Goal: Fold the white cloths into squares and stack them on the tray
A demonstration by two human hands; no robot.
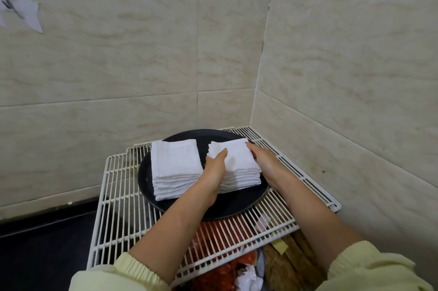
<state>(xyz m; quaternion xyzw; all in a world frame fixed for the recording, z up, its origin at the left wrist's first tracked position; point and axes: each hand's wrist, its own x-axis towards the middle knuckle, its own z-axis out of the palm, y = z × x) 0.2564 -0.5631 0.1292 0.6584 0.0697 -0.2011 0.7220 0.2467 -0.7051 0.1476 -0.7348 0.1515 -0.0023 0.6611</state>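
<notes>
A round black tray (180,205) rests on a white wire rack in the tiled corner. Two stacks of folded white cloths sit on it side by side. The left stack (175,167) stands untouched. My left hand (214,167) presses against the left side of the right stack (237,162), thumb lying on its top. My right hand (263,160) cups the stack's right side, fingers at its far corner. Both hands squeeze this stack between them.
The white wire rack (118,196) lies tilted over a bin holding red wrappers (213,274), crumpled paper and brown cardboard (291,260). Tiled walls close in behind and to the right. A dark floor lies to the left.
</notes>
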